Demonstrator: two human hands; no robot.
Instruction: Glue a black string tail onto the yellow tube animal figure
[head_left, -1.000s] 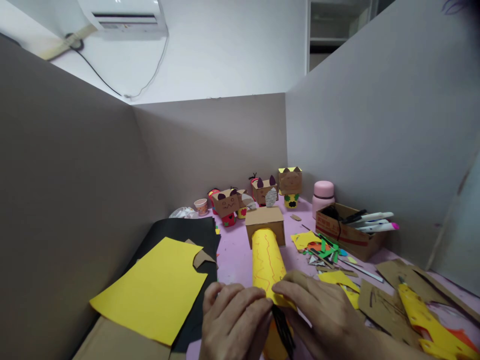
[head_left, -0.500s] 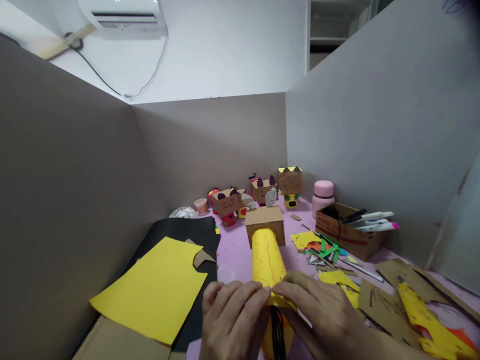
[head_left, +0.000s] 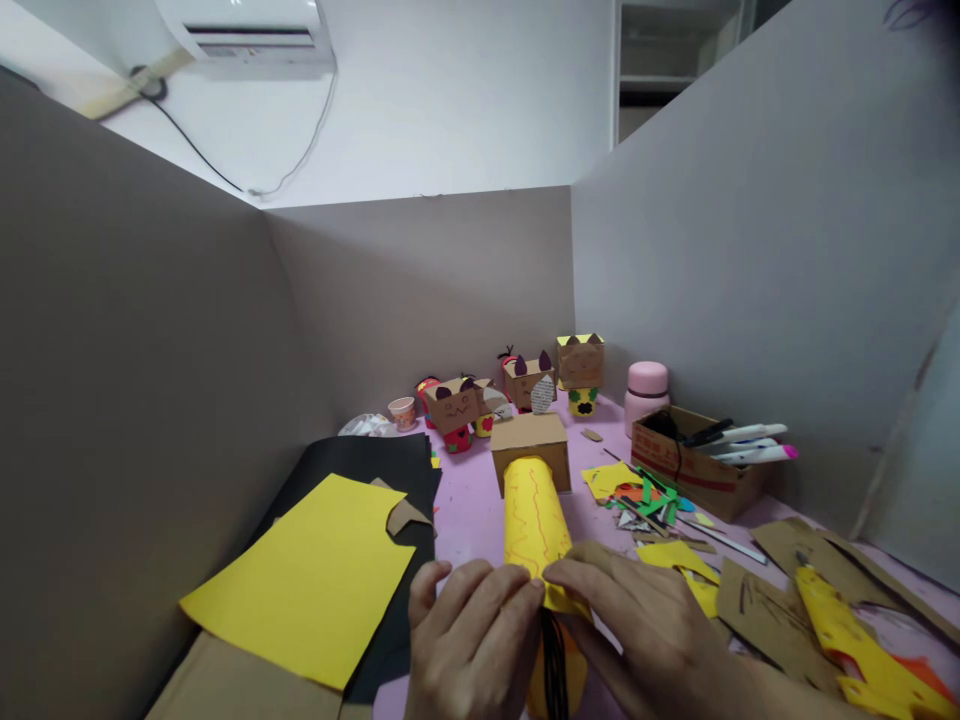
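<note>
Yellow paper tube (head_left: 534, 512) lies on the worktop (head_left: 466, 520), my left hand (head_left: 476, 635) and right hand (head_left: 649, 620) clamped on its near rim; I see lilac room between it and the black sheet (head_left: 375, 462).

a lilac table (head_left: 463, 510) bears black paper (head_left: 375, 455), scraps (head_left: 652, 500), a pink bottle (head_left: 647, 395).
</note>
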